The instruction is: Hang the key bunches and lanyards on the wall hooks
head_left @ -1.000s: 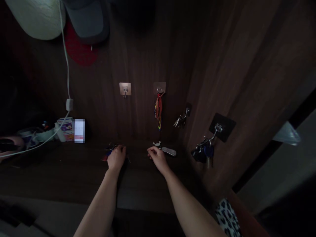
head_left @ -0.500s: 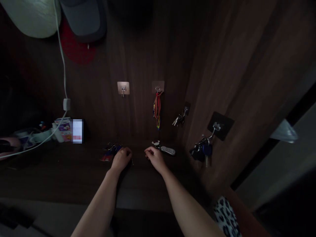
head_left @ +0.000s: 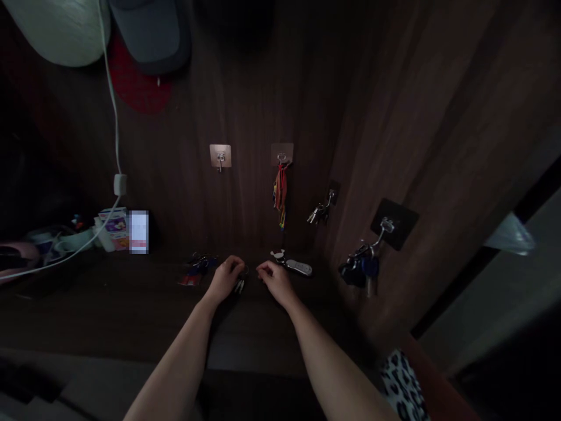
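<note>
On the dark wooden shelf (head_left: 109, 310), my left hand (head_left: 225, 278) is closed on a small bunch of keys (head_left: 239, 285) that hangs from its fingers. My right hand (head_left: 272, 279) sits a little to the right, its fingers curled and pinched close to the key ring; what they hold is too dark to make out. Left of my left hand lies a second key bunch with blue and red tags (head_left: 196, 269). Just behind my right hand lies a silver key fob with a black-and-white charm (head_left: 293, 264).
Adhesive hooks are stuck to the wood panels: one bare (head_left: 220, 158), one with a red-and-yellow strap (head_left: 280, 190), one with silver keys (head_left: 321, 211), one with dark keys (head_left: 362, 263). Small boxes (head_left: 114, 229) and a white cable (head_left: 114, 126) are at left, caps above.
My left hand has left the tagged key bunch and slid right towards my right hand, carrying a small bunch of keys. My right hand has hardly moved.
</note>
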The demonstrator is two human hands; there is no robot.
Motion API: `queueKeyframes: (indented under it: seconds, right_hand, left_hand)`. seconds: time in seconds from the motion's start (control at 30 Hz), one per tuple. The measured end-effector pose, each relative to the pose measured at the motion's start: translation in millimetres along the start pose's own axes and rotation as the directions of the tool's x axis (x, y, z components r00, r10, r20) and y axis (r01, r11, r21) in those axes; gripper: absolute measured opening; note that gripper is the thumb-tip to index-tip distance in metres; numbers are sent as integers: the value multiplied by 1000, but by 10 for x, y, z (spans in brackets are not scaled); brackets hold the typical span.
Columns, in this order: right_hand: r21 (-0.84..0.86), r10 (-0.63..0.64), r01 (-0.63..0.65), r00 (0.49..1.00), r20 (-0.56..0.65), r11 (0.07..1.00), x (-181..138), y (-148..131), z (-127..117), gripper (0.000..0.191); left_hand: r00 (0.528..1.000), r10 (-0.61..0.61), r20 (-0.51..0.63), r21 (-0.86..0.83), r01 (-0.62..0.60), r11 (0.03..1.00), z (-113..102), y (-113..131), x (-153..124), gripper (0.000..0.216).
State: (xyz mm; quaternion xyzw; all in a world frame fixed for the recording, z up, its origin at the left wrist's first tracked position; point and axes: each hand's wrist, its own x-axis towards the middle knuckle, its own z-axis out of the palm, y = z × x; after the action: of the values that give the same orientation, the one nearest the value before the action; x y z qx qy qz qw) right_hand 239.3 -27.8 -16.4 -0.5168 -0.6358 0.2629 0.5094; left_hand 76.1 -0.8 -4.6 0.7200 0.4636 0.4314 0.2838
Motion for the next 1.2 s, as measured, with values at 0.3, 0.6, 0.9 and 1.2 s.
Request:
queueKeyframes:
  seconds: [0.3, 0.6, 0.9, 1.2]
  right_hand:
    - [124, -43, 44, 999, -6, 991, -4, -35, 1, 20]
    - [174, -56, 46, 997, 51, 984, -14, -29, 28, 23]
    - [347, 4, -15, 999, 33, 938, -6, -56, 42, 19]
    - [464, 119, -114, 993, 18, 878, 28, -40, 36, 27]
  left_hand:
    - [987, -150, 52, -485, 156, 861, 5, 188, -31, 27]
    - [989, -113, 99, -547, 149, 823, 9, 283, -68, 25]
    - [986, -73, 151, -587, 149, 796, -10, 310, -78, 22]
    - [988, -150, 25, -471, 144, 870, -25, 248, -40, 29]
